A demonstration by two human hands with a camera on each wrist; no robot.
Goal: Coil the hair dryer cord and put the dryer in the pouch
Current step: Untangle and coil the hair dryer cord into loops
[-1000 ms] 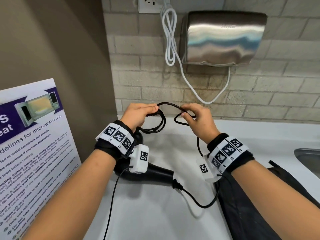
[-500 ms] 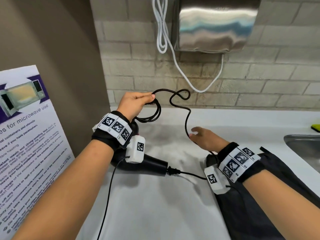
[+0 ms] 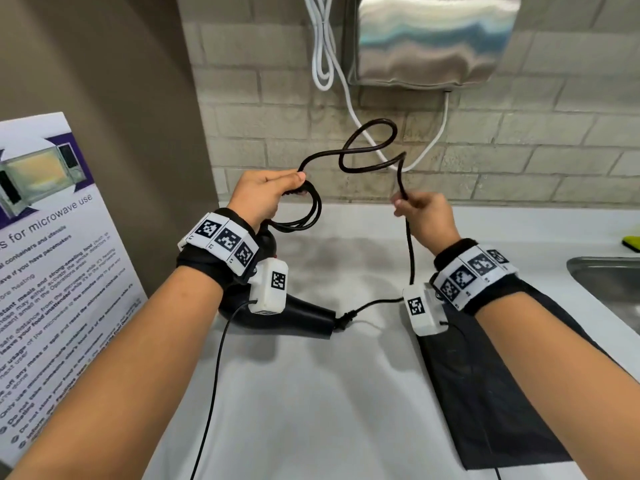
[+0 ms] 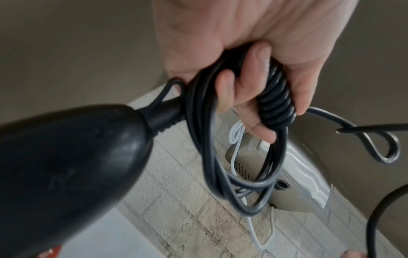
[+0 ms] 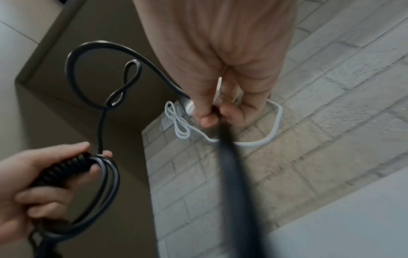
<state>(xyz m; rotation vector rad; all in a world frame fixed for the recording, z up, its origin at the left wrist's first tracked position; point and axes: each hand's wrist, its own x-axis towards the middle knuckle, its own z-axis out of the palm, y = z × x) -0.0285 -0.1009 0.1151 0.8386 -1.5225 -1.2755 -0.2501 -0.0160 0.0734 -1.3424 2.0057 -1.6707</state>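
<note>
Cord (image 3: pixel 367 152) looks stiff, springy, kinks mid-frame. Left hand (image 3: pixel 266 194) grips 3ish loops w/ ribbed end; right hand (image 3: pixel 424 216) pinches free run. Dryer (image 3: pixel 298 315) on tabletop (image 3: pixel 311 393): take by handle.

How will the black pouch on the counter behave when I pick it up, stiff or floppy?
Probably floppy: the black pouch lies flat and creased on the counter, like thin fabric. It looks light for its size. Its mouth will likely sag shut, so one hand may need to hold it open.
</note>
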